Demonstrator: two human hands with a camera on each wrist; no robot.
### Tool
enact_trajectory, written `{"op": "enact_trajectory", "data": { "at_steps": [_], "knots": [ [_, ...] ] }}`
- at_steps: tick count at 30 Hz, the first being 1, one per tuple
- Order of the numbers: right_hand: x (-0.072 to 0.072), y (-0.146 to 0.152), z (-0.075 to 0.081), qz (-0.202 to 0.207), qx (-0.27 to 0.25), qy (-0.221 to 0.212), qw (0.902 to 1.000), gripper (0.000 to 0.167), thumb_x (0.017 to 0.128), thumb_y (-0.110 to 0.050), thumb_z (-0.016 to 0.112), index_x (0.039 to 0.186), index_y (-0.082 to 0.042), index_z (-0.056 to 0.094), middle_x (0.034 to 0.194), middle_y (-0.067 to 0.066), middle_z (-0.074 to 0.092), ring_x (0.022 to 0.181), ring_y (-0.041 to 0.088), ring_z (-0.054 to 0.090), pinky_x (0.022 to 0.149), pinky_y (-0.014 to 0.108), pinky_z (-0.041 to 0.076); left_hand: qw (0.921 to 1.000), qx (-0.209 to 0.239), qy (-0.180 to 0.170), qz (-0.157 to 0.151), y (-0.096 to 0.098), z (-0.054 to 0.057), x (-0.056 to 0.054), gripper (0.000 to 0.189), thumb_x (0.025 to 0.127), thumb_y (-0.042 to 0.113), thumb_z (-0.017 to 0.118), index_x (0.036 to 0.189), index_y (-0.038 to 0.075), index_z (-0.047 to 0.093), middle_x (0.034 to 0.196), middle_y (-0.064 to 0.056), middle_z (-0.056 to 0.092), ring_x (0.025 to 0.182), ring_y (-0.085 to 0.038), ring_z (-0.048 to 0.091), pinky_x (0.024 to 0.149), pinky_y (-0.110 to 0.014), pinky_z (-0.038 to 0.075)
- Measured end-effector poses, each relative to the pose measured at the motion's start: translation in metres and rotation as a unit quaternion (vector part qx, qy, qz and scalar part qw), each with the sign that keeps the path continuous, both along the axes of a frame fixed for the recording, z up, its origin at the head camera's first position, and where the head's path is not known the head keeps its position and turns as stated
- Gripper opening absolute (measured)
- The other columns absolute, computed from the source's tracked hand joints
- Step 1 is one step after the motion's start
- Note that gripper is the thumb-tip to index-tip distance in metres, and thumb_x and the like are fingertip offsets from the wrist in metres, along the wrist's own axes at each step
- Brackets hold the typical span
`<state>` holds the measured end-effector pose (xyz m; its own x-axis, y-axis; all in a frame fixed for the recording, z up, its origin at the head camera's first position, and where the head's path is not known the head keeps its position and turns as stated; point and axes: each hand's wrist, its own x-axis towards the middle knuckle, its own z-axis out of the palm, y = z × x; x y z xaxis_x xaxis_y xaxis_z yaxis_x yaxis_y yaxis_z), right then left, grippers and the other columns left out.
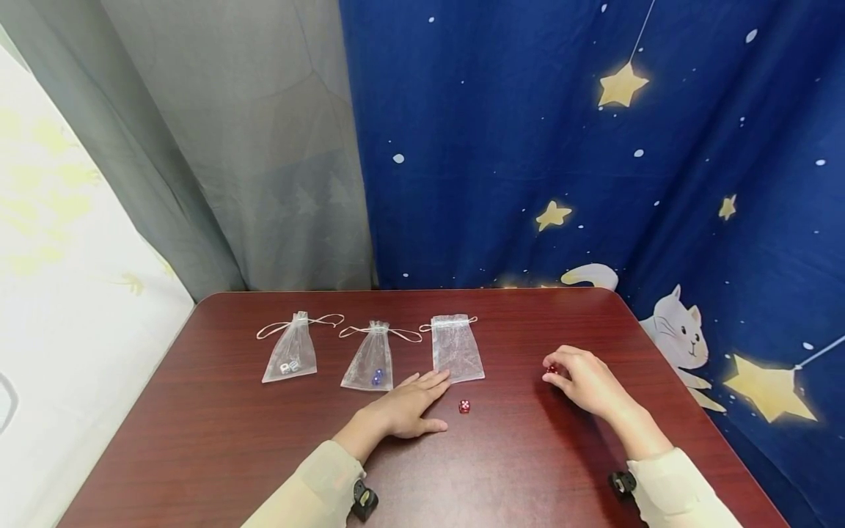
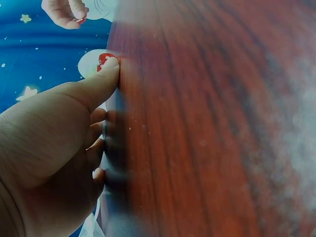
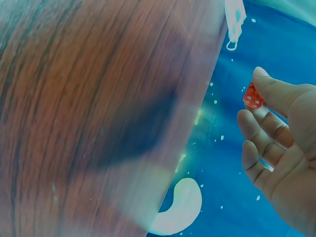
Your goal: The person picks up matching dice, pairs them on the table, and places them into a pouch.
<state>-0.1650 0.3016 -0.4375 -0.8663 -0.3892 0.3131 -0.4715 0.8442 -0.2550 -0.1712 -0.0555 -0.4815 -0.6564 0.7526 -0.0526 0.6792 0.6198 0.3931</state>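
A red die (image 3: 253, 97) with white dots is pinched between thumb and fingers of my right hand (image 1: 584, 381), held over the right part of the table. My left hand (image 1: 408, 408) lies flat with fingers spread, its fingertips at the lower edge of a flat organza pouch (image 1: 457, 349) in which no dice show. Just right of the left thumb sits a second red die (image 1: 465, 406) on the table; the left wrist view shows it beyond the thumb tip. Beyond the left wrist, a middle pouch (image 1: 370, 363) holds blue dice (image 1: 378, 377).
Farther left lies another drawstring pouch (image 1: 297, 345) with white dice (image 1: 289, 367) inside. All three pouches rest on the reddish-brown table (image 1: 264, 440). Behind the table's back edge hang a grey curtain (image 1: 284, 183) and a blue starry curtain (image 1: 488, 147).
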Motion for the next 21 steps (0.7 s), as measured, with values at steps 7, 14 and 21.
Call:
{"op": "enact_trajectory", "data": {
  "at_steps": [7,14,21],
  "knots": [
    [-0.003,-0.008,0.000,0.010,0.000,-0.007,0.9999,0.015,0.083,-0.012,0.084,0.094,-0.011,0.074,0.082,-0.011,0.059,0.071,0.006,0.052,0.065,0.031,0.048,1.0000,0.000,0.000,0.000,0.000,-0.001,0.000,0.074,0.097,0.040,0.068,0.154,0.002,0.040,0.164,-0.012,0.031,0.151,-0.029,0.026,0.122,-0.049,0.021],
    [-0.004,-0.014,0.000,0.020,-0.001,-0.009,0.9998,0.015,0.083,-0.012,0.084,0.094,-0.011,0.074,0.082,-0.010,0.059,0.071,0.006,0.053,0.065,0.031,0.048,1.0000,-0.001,0.001,0.000,0.000,-0.002,0.000,0.074,0.097,0.040,0.068,0.154,0.002,0.040,0.164,-0.012,0.031,0.151,-0.029,0.026,0.122,-0.049,0.020],
    [-0.004,-0.021,0.000,0.032,0.000,-0.006,0.9995,0.015,0.083,-0.012,0.084,0.094,-0.011,0.074,0.083,-0.009,0.060,0.071,0.005,0.052,0.065,0.031,0.048,1.0000,0.001,0.001,0.000,0.000,-0.002,0.000,0.074,0.097,0.040,0.068,0.154,0.002,0.040,0.163,-0.012,0.031,0.151,-0.029,0.026,0.122,-0.050,0.021]
  ]
}}
